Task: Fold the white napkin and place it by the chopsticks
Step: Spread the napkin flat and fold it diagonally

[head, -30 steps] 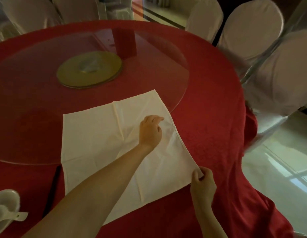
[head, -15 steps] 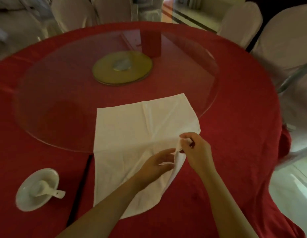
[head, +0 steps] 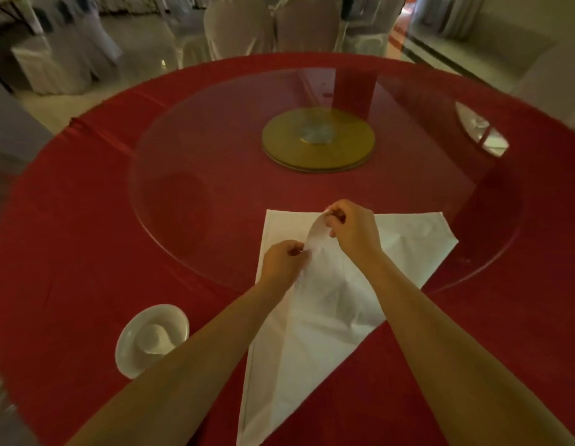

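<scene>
Holding: you had both hands on the white napkin (head: 328, 317), each pinching cloth with curled fingers and neither spread wide.
Right hand: your right hand (head: 353, 233) pinched one corner of the napkin between thumb and fingertips. It held that corner lifted off the bench, above the far left part of the cloth.
Left hand: your left hand (head: 281, 262) sat just beside the right one, nearer to you. Its fingers were curled in and gripped the left edge of the same raised flap.
Flap: the lifted cloth rose in a soft curve between your two hands, while the rest of the napkin lay flat.
Napkin: it lay straight in front of you, its far part on the glass turntable (head: 215, 156) and its near part on the red tablecloth (head: 70, 252). The far left and far right corners lay flat. The right side ran as a long slanted edge, and the cloth narrowed to a point close to the lower edge of the view.
Bowl: a white bowl (head: 151, 341) stood on the tablecloth to the left of the napkin and apart from it. Your left forearm crossed its near right rim.
Spoon: a white spoon (head: 157, 336) lay inside the bowl.
Turntable: it was round and clear, with a gold disc (head: 318, 140) under its middle.
Bench: it was round and covered by the red tablecloth.
Chairs: white-covered chairs (head: 237, 27) stood beyond the far rim, blurred.
</scene>
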A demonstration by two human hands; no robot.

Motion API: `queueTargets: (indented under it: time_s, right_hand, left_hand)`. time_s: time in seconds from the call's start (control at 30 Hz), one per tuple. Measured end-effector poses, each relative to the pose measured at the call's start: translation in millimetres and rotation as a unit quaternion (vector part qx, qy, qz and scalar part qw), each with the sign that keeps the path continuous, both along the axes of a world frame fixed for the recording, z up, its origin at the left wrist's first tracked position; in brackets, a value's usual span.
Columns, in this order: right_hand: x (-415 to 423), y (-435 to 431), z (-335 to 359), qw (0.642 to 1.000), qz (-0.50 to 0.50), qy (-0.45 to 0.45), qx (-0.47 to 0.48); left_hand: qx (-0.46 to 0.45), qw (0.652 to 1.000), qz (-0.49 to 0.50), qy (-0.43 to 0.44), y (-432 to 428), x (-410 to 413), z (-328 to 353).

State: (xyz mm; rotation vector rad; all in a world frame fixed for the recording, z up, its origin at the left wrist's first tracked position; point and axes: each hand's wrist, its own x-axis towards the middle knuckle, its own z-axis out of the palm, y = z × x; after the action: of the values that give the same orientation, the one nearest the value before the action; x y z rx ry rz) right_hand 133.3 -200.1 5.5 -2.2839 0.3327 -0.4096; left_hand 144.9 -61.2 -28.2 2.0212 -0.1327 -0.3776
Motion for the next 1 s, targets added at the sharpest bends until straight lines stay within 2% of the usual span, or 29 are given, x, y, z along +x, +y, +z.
queueTargets:
  time_s: [0.17, 0.27, 0.4, 0.5, 0.6, 0.77, 0.83, 0.9, 0.97, 1.0]
  right_hand:
    - [53, 22, -13, 0.997, 0.054, 0.026, -0.041]
    - [81, 30, -24, 0.994, 0.075, 0.042, -0.063]
    - [112, 38, -40, 0.99, 0.1, 0.052, -0.084]
    - [123, 45, -53, 0.988, 0.116, 0.074, -0.068]
    - [116, 42, -68, 0.992, 0.092, 0.072, -0.052]
    - [90, 18, -85, 0.989, 0.022, 0.038, -0.144]
    - [74, 9, -89, 0.982, -0.029, 0.024, -0.187]
    - [57, 2, -94, 0.973, -0.074, 0.007, -0.217]
    - [39, -3, -100, 0.973, -0.073, 0.018, -0.217]
    - [32, -4, -104, 0.975, -0.054, 0.035, -0.211]
  left_hand:
    - [-0.019, 0.998, 0.061, 0.01, 10, 57, -3]
    - [-0.018, 0.997, 0.069, -0.02, 14, 86, -8]
    - [0.049, 0.994, 0.066, -0.075, 20, 118, -25]
    - [0.076, 0.991, 0.072, -0.079, 23, 132, -38]
    - [0.107, 0.988, 0.073, -0.081, 24, 135, -50]
    - [0.161, 0.977, 0.094, -0.108, 21, 131, -50]
    - [0.182, 0.966, 0.112, -0.143, 18, 126, -47]
    - [0.195, 0.948, 0.103, -0.23, 12, 115, -47]
    - [0.197, 0.929, 0.038, -0.312, -1, 97, -53]
    - [0.202, 0.923, -0.009, -0.326, -9, 87, -59]
